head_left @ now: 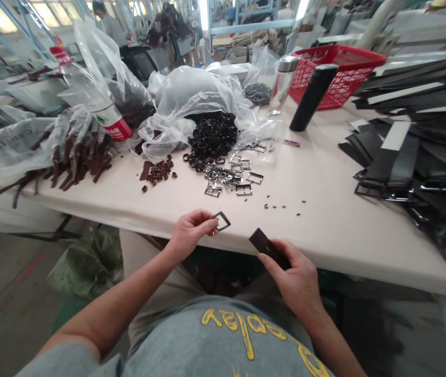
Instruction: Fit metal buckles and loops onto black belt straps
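Pinched between the thumb and fingers of my left hand (194,230) is a dark metal belt buckle frame (223,222), held above the table's front edge. My right hand (291,269) grips a black belt strap (267,245) near its end, with a small slot visible in it. The buckle and the strap are apart. Beyond my hands lies a heap of shiny metal buckles (226,179). Behind it sits a pile of black loops (213,137). Several tiny dark pieces (275,207) are scattered on the white table (191,201).
Black belts (399,157) with buckles are stacked at the right. Brown loops (160,172) and brown straps (84,157) lie at the left, near a plastic bottle (109,118). Behind stand a black flask (313,99), a glass bottle (281,86) and a red basket (336,73). Another person (110,26) is far back.
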